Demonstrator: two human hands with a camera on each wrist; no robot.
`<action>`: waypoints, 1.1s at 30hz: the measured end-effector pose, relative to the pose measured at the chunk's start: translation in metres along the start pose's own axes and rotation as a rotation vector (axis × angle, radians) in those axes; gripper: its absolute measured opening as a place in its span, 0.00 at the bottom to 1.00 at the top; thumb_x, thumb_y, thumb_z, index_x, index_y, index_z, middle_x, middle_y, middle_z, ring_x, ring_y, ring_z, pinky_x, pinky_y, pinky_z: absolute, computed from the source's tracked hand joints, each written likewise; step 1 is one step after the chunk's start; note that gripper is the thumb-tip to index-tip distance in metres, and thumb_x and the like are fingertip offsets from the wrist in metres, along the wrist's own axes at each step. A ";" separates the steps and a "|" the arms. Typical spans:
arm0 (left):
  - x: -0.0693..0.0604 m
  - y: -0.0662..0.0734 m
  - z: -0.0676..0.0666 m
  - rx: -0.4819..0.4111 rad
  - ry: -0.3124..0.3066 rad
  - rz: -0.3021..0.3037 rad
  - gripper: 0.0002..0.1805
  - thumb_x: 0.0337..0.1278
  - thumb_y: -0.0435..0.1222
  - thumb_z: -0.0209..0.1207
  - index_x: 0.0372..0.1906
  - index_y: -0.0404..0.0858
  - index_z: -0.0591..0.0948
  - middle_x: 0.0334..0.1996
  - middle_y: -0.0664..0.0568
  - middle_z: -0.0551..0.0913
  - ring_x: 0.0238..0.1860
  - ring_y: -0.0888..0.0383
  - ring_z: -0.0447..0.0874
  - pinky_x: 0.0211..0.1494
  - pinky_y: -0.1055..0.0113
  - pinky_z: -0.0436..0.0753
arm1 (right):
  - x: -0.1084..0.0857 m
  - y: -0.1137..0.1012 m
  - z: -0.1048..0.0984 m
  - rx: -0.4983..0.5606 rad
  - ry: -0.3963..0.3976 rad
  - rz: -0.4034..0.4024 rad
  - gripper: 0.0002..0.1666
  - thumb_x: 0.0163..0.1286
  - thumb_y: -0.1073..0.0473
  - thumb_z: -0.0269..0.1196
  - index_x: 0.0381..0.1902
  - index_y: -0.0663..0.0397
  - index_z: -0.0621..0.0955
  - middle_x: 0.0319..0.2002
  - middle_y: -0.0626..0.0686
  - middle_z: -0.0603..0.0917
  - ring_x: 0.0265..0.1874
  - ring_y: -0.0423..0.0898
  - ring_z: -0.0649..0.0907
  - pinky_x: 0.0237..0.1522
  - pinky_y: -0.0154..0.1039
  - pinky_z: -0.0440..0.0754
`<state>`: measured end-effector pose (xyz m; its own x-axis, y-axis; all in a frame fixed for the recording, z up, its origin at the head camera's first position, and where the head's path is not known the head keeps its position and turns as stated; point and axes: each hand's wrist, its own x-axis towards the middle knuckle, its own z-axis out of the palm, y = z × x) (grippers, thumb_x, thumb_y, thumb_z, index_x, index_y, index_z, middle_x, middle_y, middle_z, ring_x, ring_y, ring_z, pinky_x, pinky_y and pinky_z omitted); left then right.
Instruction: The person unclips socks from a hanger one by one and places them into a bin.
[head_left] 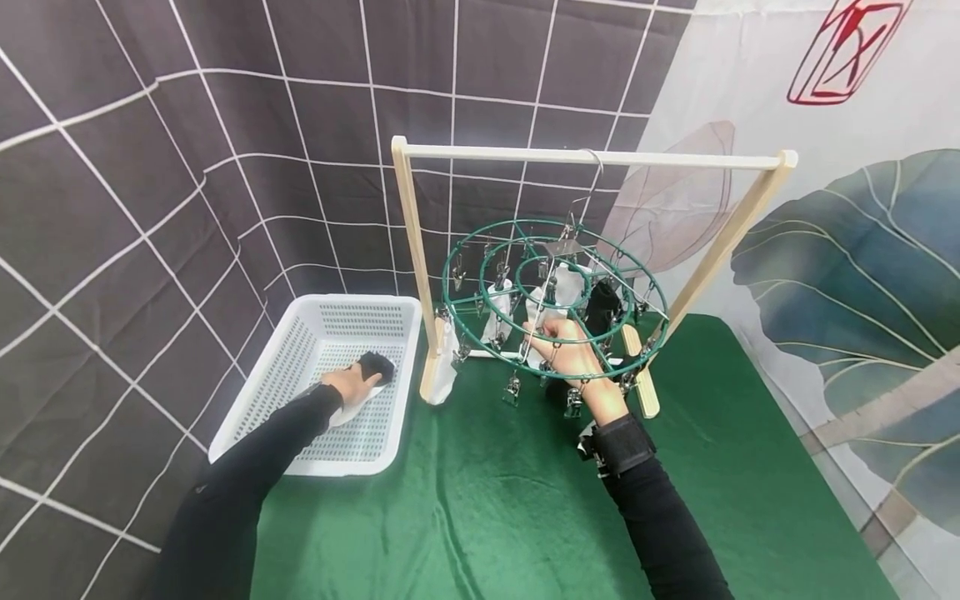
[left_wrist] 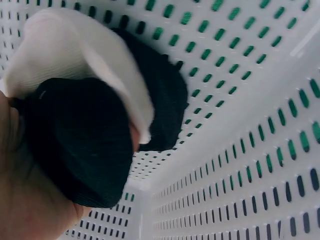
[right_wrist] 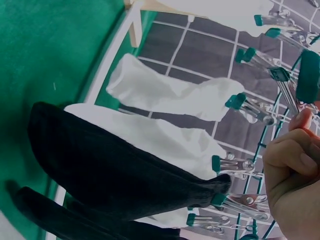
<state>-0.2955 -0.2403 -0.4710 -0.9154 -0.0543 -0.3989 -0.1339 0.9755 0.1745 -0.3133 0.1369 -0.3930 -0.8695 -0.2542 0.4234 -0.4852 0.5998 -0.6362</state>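
Left hand [head_left: 349, 385] fingers grip bunched socks [left_wrist: 80, 145], inside basket [head_left: 360, 308]; right hand [head_left: 572, 350] fingers curled at clip [right_wrist: 287, 94], pinch unclear.
Loose hold could shed a sock; knocking the hanger [head_left: 564, 247] could swing hung socks [right_wrist: 110, 162] free.

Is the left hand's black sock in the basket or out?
In: the left hand holds the black sock within the white basket, whose slotted plastic shows behind it in the left wrist view.
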 end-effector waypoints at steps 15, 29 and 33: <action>-0.001 0.058 -0.066 -0.022 0.664 0.300 0.13 0.60 0.37 0.49 0.36 0.30 0.77 0.30 0.39 0.77 0.34 0.43 0.76 0.39 0.52 0.77 | -0.004 -0.007 -0.005 -0.004 0.002 0.046 0.29 0.66 0.53 0.61 0.11 0.49 0.61 0.11 0.42 0.58 0.12 0.42 0.60 0.19 0.34 0.57; -0.068 0.184 -0.044 -0.225 1.210 1.228 0.16 0.65 0.35 0.42 0.30 0.34 0.79 0.28 0.48 0.80 0.38 0.50 0.76 0.52 0.59 0.73 | -0.005 -0.009 -0.006 -0.094 0.011 0.130 0.29 0.66 0.49 0.61 0.10 0.48 0.61 0.11 0.44 0.61 0.12 0.44 0.64 0.18 0.37 0.62; -0.068 0.188 -0.036 -0.216 1.179 1.208 0.17 0.67 0.35 0.42 0.21 0.39 0.73 0.20 0.52 0.72 0.29 0.53 0.69 0.43 0.60 0.71 | -0.007 -0.009 -0.005 -0.121 0.024 0.138 0.28 0.67 0.49 0.61 0.11 0.49 0.62 0.11 0.45 0.61 0.12 0.45 0.64 0.18 0.37 0.63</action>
<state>-0.2718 -0.0605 -0.3785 -0.2774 0.4274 0.8604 0.8432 0.5376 0.0048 -0.3021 0.1372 -0.3865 -0.9239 -0.1464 0.3535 -0.3458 0.7149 -0.6077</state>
